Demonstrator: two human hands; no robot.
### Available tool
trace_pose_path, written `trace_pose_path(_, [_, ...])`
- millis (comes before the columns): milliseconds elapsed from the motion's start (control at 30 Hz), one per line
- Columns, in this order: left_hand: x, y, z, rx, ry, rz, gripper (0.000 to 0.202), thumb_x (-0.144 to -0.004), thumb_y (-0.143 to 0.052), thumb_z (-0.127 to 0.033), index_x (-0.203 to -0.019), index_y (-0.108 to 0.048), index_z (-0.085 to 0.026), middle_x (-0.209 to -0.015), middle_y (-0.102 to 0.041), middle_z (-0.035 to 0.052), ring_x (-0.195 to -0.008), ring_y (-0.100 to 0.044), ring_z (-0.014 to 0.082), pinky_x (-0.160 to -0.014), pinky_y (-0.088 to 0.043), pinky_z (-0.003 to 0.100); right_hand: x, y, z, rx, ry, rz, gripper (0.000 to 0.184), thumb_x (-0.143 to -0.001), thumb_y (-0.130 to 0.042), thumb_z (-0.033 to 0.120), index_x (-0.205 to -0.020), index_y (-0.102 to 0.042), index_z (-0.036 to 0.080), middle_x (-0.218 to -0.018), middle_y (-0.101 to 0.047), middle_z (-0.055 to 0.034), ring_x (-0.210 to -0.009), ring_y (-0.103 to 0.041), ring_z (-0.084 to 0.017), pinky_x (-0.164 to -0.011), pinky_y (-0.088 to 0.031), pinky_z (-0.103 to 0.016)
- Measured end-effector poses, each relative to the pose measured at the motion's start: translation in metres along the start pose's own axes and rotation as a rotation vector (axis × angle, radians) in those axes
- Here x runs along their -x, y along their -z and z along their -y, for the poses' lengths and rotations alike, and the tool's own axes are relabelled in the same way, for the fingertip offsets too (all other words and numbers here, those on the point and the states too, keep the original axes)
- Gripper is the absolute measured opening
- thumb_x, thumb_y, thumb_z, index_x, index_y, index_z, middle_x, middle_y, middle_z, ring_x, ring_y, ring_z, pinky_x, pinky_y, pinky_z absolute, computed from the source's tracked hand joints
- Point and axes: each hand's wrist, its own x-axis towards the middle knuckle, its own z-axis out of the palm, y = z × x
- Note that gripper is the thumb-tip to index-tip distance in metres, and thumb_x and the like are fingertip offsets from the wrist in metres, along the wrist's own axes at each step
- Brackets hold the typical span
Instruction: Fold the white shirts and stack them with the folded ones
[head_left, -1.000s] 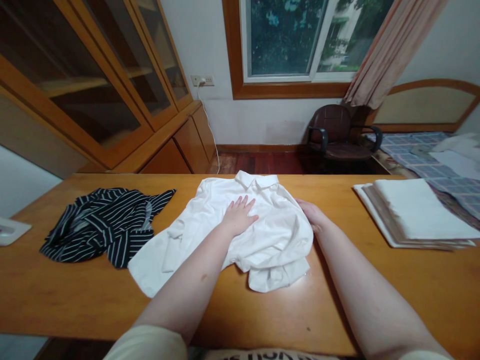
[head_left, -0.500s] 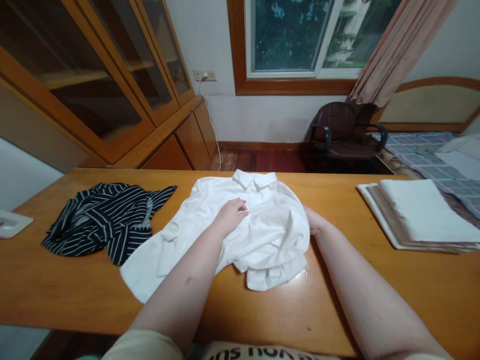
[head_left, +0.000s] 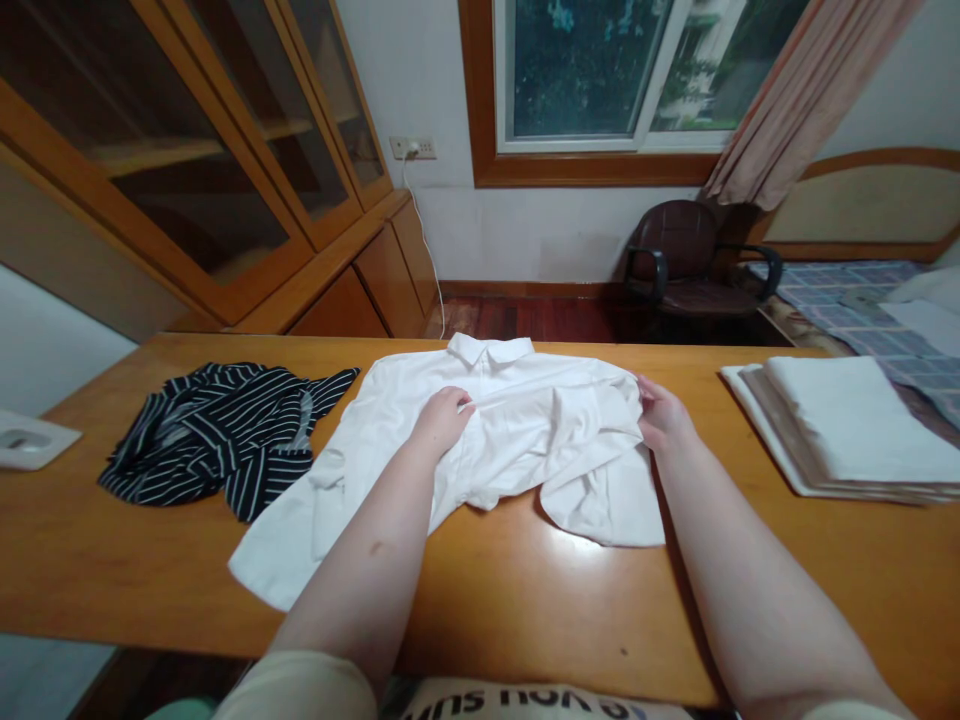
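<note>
A white collared shirt [head_left: 525, 420] lies rumpled on the wooden table [head_left: 487, 590], its collar towards the far edge. My left hand [head_left: 442, 420] rests on the middle of the shirt with its fingers curled into the cloth. At the shirt's right side my right hand [head_left: 664, 420] pinches the fabric edge and holds it stretched to the right. A loose flap of the shirt hangs down towards me between my arms.
A black and white striped garment [head_left: 217, 440] lies crumpled left of the shirt. A stack of folded white and beige cloth [head_left: 847, 425] sits at the right. A small white object [head_left: 30, 440] is at the far left edge. Behind the table stand a brown chair [head_left: 690, 270] and wooden cabinets [head_left: 225, 180].
My left hand went from flat and spread to gripping the cloth. My right hand pulled the shirt's right side outward, so the bunched shirt is now spread wider.
</note>
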Motion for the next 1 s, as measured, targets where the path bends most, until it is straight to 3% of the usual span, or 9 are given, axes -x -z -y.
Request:
trace_pose_path(67, [0.005,0.003,-0.009,-0.079,-0.015,0.057,0.032,-0.085,-0.048,-0.034,-0.111,-0.059,-0.018,-0.121,-0.058,0.0105,-0.114,-0.052,0.0241,-0.100,-0.037,0.037,0.002,-0.003,-0.001,0.002,0.051,-0.002,0.029,-0.068,-0.063,0.040,-0.091,-0.062,0.023,-0.092,-0.072,-0.0060,-0.095,-0.065,-0.028,-0.084,-0.052,-0.042])
trace_pose_path(167, [0.015,0.006,-0.029,-0.199,-0.034,0.146,0.059,-0.085,-0.048,-0.049,-0.135,-0.042,-0.019,-0.147,-0.034,0.0147,-0.136,-0.028,0.0310,-0.110,-0.020,0.048,0.004,-0.009,-0.004,0.081,0.081,0.082,0.037,-0.067,-0.066,0.039,-0.100,-0.063,0.022,-0.101,-0.071,-0.0059,-0.097,-0.065,-0.027,-0.084,-0.051,-0.039])
trace_pose_path(233, [0.022,0.005,-0.042,-0.228,-0.095,0.198,0.072,-0.083,-0.048,-0.055,-0.144,-0.029,-0.021,-0.154,-0.018,0.0132,-0.142,-0.011,0.0308,-0.112,-0.009,0.050,0.005,-0.012,-0.007,0.114,0.051,0.127,0.037,-0.068,-0.067,0.039,-0.099,-0.064,0.020,-0.101,-0.071,-0.0072,-0.093,-0.066,-0.027,-0.082,-0.052,-0.038])
trace_pose_path(300, [0.025,0.003,-0.051,-0.209,-0.183,0.268,0.077,-0.083,-0.047,-0.058,-0.147,-0.021,-0.024,-0.156,-0.011,0.0096,-0.143,-0.004,0.0280,-0.113,-0.004,0.048,0.007,-0.015,-0.010,0.134,0.005,0.151,0.033,-0.069,-0.067,0.040,-0.095,-0.065,0.019,-0.097,-0.072,-0.0086,-0.089,-0.067,-0.027,-0.079,-0.052,-0.037])
trace_pose_path(433, [0.023,-0.002,-0.052,-0.185,-0.220,0.438,0.088,-0.077,-0.049,-0.066,-0.148,-0.018,-0.024,-0.156,-0.009,0.0099,-0.143,-0.002,0.0278,-0.113,-0.004,0.049,0.011,-0.020,-0.011,0.181,-0.032,0.115,0.029,-0.068,-0.068,0.037,-0.090,-0.066,0.019,-0.090,-0.073,-0.0089,-0.086,-0.068,-0.029,-0.075,-0.053,-0.038])
trace_pose_path(600, [0.018,-0.001,-0.043,-0.184,-0.201,0.495,0.099,-0.070,-0.054,-0.069,-0.149,-0.016,-0.023,-0.156,-0.008,0.0098,-0.143,-0.002,0.0281,-0.113,-0.004,0.049,0.012,-0.012,0.001,0.130,-0.123,0.086,0.024,-0.066,-0.064,0.037,-0.079,-0.067,0.017,-0.081,-0.072,-0.0119,-0.086,-0.067,-0.032,-0.078,-0.053,-0.043])
trace_pose_path(833, [0.016,-0.003,-0.035,-0.171,-0.244,0.501,0.105,-0.065,-0.059,-0.070,-0.149,-0.015,-0.024,-0.156,-0.008,0.0098,-0.143,-0.001,0.0289,-0.113,-0.004,0.049,0.001,0.013,0.012,0.041,0.244,-0.054,0.026,-0.071,-0.055,0.049,-0.072,-0.062,0.024,-0.074,-0.069,-0.0088,-0.097,-0.063,-0.032,-0.082,-0.051,-0.046])
trace_pose_path(1000, [0.017,0.000,-0.037,-0.171,-0.236,0.524,0.103,-0.066,-0.058,-0.069,-0.149,-0.014,-0.025,-0.156,-0.006,0.0099,-0.143,0.001,0.0287,-0.112,-0.003,0.049,-0.002,0.003,-0.003,0.151,0.220,-0.085,0.030,-0.066,-0.064,0.048,-0.080,-0.060,0.022,-0.080,-0.070,-0.0055,-0.087,-0.066,-0.028,-0.077,-0.052,-0.039])
